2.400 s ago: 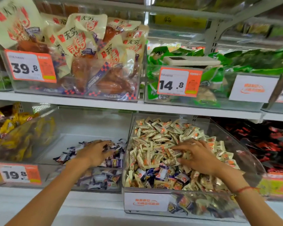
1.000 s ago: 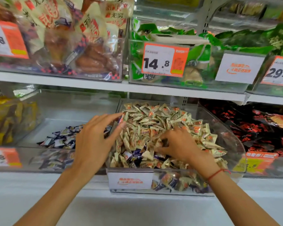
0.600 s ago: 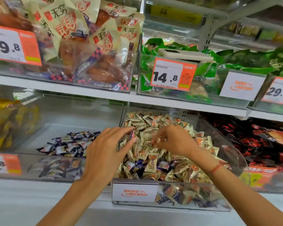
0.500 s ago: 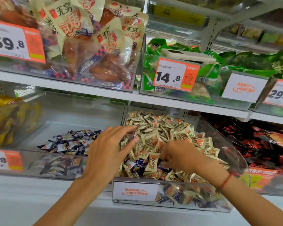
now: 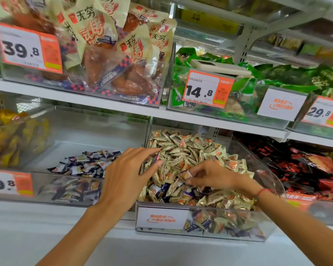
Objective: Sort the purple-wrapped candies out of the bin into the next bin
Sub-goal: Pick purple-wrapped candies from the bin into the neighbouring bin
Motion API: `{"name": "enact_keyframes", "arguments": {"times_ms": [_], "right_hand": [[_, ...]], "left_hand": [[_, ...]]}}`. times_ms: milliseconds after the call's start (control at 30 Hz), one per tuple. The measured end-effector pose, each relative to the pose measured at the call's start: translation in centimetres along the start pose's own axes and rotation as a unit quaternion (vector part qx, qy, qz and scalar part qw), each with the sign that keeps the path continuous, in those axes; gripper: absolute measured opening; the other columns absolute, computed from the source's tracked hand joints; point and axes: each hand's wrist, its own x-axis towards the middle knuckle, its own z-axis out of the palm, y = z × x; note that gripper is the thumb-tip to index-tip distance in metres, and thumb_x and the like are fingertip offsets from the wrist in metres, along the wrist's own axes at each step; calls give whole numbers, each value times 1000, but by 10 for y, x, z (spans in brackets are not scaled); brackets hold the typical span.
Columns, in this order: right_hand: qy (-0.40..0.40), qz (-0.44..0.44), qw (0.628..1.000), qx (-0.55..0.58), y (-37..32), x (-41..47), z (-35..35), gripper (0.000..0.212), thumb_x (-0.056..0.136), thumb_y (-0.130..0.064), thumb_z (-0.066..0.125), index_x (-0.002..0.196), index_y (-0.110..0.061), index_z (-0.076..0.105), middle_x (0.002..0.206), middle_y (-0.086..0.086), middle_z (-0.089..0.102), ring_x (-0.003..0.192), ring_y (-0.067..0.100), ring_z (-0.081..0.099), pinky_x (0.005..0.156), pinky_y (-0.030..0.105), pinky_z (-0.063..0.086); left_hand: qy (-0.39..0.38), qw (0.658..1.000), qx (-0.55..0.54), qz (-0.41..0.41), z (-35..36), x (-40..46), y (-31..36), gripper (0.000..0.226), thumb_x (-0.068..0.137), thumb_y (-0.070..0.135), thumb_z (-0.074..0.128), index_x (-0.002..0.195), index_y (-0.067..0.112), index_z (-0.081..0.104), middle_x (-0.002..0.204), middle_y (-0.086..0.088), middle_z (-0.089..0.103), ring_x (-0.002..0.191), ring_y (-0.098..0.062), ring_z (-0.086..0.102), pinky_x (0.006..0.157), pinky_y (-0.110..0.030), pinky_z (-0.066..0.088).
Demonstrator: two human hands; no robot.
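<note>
A person stands at a shop shelf, both bare hands reaching into a clear plastic bin (image 5: 265,169) heaped with beige-and-orange wrapped candies (image 5: 188,150). Purple-wrapped candies (image 5: 164,188) show mostly low in the heap, towards the bin's front wall, just below and left of the right hand.

The right hand (image 5: 213,176) is curled, its fingertips pinching one small candy (image 5: 185,174) (its colour is hard to tell, it looks pale with orange). The left hand (image 5: 127,175) hovers over the bin's left wall, thumb and forefinger narrowed on a small dark-edged wrapper (image 5: 158,156) standing roughly upright.

The neighbouring bin (image 5: 96,120) sits directly left, sharing that wall, with a low pile of sorted purple candies (image 5: 85,164) near its front. The left hand is much the nearer to it; a short sideways carry over the wall looks enough. Above the sorted pile there is open room below the upper shelf (image 5: 123,106), so the dividing wall seems the only edge to clear.
</note>
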Motion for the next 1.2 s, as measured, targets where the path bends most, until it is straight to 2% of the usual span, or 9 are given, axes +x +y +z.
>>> {"name": "enact_keyframes", "arguments": {"times_ms": [133,200,333,467,567,767,867,1000,1200], "right_hand": [[80,55,933,347,1,-16,-1,15,99,-15,48,106,-4,56,102,11,69,81,20,68,66,27,55],[106,69,911,392,1,-23,-9,12,100,-6,41,97,-6,53,90,9,66,70,17,62,59,28,52],[80,14,997,-21,7,-33,-23,11,96,-14,53,92,-20,62,77,-17,64,66,3,56,63,20,44],[-49,2,943,-329,6,-32,-21,28,92,-27,61,116,-39,66,129,-12,59,107,8,58,94,27,44],[-61,18,934,-351,4,-23,-19,34,87,-37,68,120,-42,64,134,-8,55,122,18,51,101,36,43],[25,-47,972,-228,27,-19,-11,20,86,-37,68,102,-28,74,86,-24,56,77,-4,50,72,24,40],[81,-56,995,-34,28,-28,-9,13,93,-33,59,87,-27,69,89,-11,62,85,-7,55,78,20,41],[131,-59,990,2,13,-24,-1,33,99,-33,44,96,-6,62,101,13,57,92,18,53,83,26,40],[7,-40,996,-75,-7,-5,0,27,96,-37,54,77,-18,56,66,-12,50,55,-3,46,58,17,40]], "left_hand": [[10,1000,-6,17,1,0,-1,42,84,51,50,111,25,70,94,10,71,82,5,54,65,-9,42],[11,1000,-5,18,2,1,-3,41,88,54,50,111,26,69,95,10,71,83,4,55,64,-11,44],[5,1000,0,18,4,2,-1,38,87,49,54,112,25,68,100,8,71,86,0,58,68,-17,46],[-7,1000,3,23,6,0,3,37,84,43,58,113,24,69,101,7,71,87,-4,61,76,-22,47],[-12,1000,7,15,6,0,5,37,85,44,57,113,25,69,102,8,71,88,-2,57,71,-18,43],[-26,1000,3,7,4,-1,4,39,85,48,55,115,27,68,103,11,69,90,0,55,64,-13,41],[-20,1000,3,5,4,-1,4,38,85,47,55,115,28,68,103,12,70,90,-5,61,68,-17,48],[-14,1000,4,9,6,0,6,38,84,45,56,114,25,69,103,8,71,90,-8,66,78,-26,51],[0,1000,-2,27,7,-1,9,36,84,44,57,113,26,68,103,9,71,90,3,56,79,-29,53]]}}
